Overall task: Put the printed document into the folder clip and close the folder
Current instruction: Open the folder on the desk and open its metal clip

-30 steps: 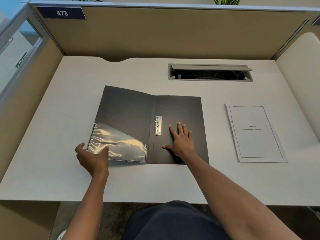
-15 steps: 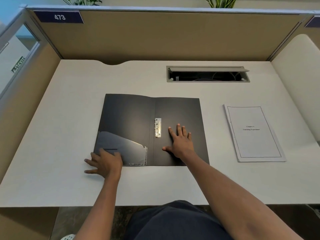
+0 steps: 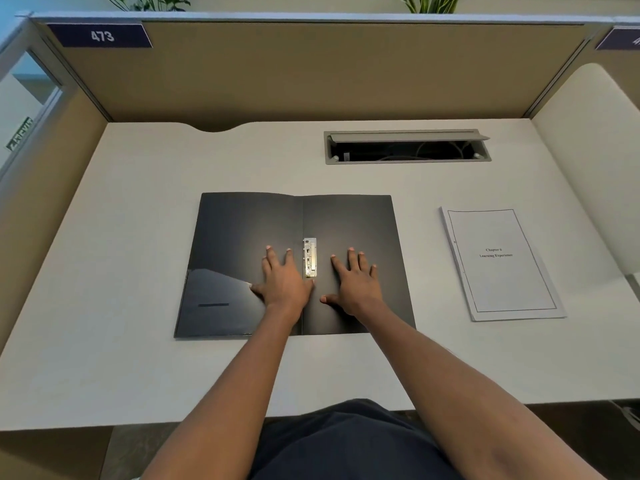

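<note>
A black folder [image 3: 242,230] lies open and flat in the middle of the white desk [image 3: 121,358]. Its metal clip [image 3: 309,257] sits just right of the spine. My left hand [image 3: 282,280] rests palm down on the left flap, right beside the clip, fingers spread. Flat on the right flap is my right hand [image 3: 356,284], also with fingers apart. Neither hand holds anything. The printed document [image 3: 500,263], a white stack with a bordered title page, lies on the desk to the right of the folder, untouched.
A clear pocket [image 3: 214,306] covers the lower left flap. An open cable slot [image 3: 407,147] is set into the desk behind the folder. Tan cubicle walls [image 3: 311,74] enclose the desk at the back and left; a cream panel [image 3: 588,161] stands at the right.
My left hand has let the left flap down flat and slid from its lower left corner to beside the clip. My right hand has stayed on the right flap.
</note>
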`<state>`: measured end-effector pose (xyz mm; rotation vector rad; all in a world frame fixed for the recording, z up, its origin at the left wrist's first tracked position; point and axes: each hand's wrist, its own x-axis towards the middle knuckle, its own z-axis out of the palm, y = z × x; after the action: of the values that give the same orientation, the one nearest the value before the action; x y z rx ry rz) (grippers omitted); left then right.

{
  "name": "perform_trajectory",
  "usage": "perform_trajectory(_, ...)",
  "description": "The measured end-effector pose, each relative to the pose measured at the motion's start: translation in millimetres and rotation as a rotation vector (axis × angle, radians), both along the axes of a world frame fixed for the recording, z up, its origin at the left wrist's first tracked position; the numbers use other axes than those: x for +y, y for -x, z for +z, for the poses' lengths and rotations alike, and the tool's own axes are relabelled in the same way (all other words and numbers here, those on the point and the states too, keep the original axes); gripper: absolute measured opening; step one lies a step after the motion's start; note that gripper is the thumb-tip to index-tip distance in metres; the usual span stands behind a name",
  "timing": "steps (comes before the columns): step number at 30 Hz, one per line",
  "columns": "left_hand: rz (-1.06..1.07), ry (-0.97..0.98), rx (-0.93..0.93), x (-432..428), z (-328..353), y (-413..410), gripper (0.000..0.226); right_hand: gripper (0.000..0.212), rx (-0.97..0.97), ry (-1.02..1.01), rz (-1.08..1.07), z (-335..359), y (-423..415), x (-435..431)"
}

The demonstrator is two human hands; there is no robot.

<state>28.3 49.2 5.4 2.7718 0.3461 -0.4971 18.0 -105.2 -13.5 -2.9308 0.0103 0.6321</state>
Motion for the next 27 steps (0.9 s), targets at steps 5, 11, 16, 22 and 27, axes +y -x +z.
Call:
perform_trajectory(5, 0.017, 0.034, 0.147, -7.1, -2.8, -12.2, 0.111, 0.106, 0.019, 0.001, -0.003, 3.6, -5.3, 0.0)
perform_trajectory(11, 0.020, 0.036, 0.147, -10.4, -7.2, -11.4, 0.115, 0.081, -0.011, -0.124, -0.086, 14.2, -20.3, 5.7)
perform_trajectory(16, 0.024, 0.026, 0.136, -10.4, -5.4, -12.1, 0.112, 0.090, -0.057, -0.171, -0.182, 16.6, -33.1, 26.8)
perform_trajectory(22, 0.028, 0.014, 0.134, -10.4, -7.0, -13.4, 0.105, 0.106, -0.074, -0.050, -0.186, 12.4, -35.9, 36.0)
perform_trajectory(27, 0.036, 0.003, 0.140, -12.5, -8.9, -15.9, 0.098, 0.107, -0.090, -0.007, -0.192, 11.2, -35.2, 41.6)
